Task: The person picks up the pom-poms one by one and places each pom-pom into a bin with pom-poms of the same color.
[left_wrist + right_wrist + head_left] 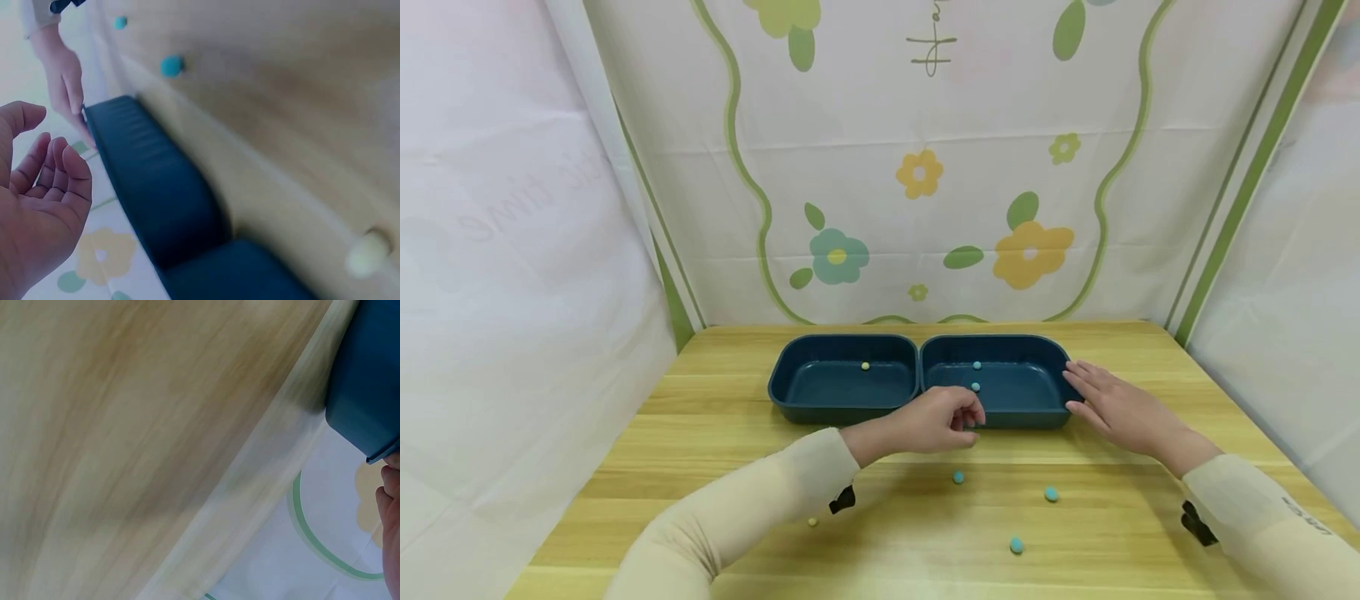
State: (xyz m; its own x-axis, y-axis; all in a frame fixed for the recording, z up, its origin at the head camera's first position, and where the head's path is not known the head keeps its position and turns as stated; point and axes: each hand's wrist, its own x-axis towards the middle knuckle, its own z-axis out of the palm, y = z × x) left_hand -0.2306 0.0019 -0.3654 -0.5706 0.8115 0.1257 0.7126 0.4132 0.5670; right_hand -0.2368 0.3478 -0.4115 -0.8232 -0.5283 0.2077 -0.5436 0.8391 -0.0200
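My left hand (936, 419) hovers above the near rim of the right-hand dark blue tray (1030, 419). In the left wrist view its fingers curve loosely, apart from the thumb, with nothing between them. Straight fingers of my right hand (1120, 410) touch the right end of that same tray. Inside it lie two small blue balls, one toward the back (977, 366) and one nearer (975, 387). The left-hand dark blue tray (835, 414) has a pale yellow ball (865, 366) in it.
Small blue pieces lie on the wooden table in front of the trays: one (958, 477) below my left hand, another (1051, 494) to the right, a third (1017, 545) closer. A yellow ball (812, 522) sits beside my left sleeve. Behind hangs a flowered curtain (850, 108).
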